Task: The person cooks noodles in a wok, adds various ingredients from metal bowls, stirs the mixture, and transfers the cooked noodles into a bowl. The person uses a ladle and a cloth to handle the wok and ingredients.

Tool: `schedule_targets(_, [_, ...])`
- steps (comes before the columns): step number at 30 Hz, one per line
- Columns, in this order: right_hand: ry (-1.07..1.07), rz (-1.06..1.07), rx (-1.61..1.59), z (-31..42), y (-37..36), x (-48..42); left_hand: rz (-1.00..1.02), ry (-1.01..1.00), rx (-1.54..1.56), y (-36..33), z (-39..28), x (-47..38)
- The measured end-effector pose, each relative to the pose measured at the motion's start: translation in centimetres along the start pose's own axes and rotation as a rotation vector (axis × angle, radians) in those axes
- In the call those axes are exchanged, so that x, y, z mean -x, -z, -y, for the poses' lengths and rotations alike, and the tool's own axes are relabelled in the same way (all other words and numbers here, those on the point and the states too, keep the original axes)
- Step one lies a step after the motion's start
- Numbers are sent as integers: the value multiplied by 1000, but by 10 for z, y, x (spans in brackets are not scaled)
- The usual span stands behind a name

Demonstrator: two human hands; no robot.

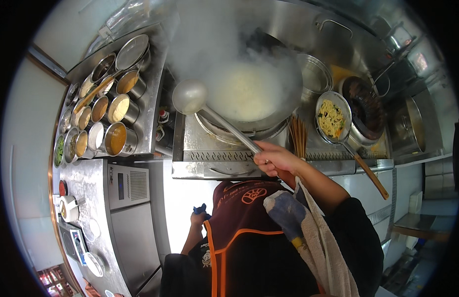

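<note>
My right hand (273,159) grips the handle end of a long metal ladle (229,128). Its round bowl (190,97) hangs at the left rim of a large wok (289,89). Pale, cloudy liquid (244,91) fills the wok, and thick steam hides its far side. Down by my left hip, my left hand (198,219) is closed on a bunched blue cloth (201,208). A bamboo brush (298,135) stands to the right of the wok. Beyond it, noodles with bits of vegetable (330,118) lie in a wire strainer (350,111) with a wooden handle.
Metal pots of sauces and powders (120,138) crowd the left counter, with a wooden-handled strainer (131,52) lying across them. A metal pot (313,74) stands behind the noodle strainer, near a dark round vessel (363,107). A towel (318,237) hangs over my right arm.
</note>
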State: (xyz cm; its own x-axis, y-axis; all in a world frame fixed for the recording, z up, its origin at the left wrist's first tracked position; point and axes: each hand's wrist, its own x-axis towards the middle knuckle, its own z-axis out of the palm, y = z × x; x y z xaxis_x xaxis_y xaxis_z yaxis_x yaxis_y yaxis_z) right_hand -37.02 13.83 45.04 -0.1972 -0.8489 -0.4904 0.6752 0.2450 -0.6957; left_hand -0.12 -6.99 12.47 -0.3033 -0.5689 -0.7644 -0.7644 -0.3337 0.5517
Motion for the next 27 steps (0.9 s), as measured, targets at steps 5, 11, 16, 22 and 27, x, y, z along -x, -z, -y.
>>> schedule_targets(5, [166, -115, 659, -24, 13, 26, 23, 29, 80, -8, 18, -12])
schedule_targets(11, [277, -407, 1445, -3, 48, 60, 110, 27, 1, -6, -23, 13])
schedule_targets(16, [230, -678, 1812, 84, 107, 125, 481, -175, 485, 22, -91, 57])
schedule_targets(22, [-165, -638, 2057, 122, 143, 198, 551, -155, 964, -13, -194, 74])
schedule_targets(27, [-121, -492, 1873, 30, 155, 112, 799, -224, 1063, -93, -306, 70])
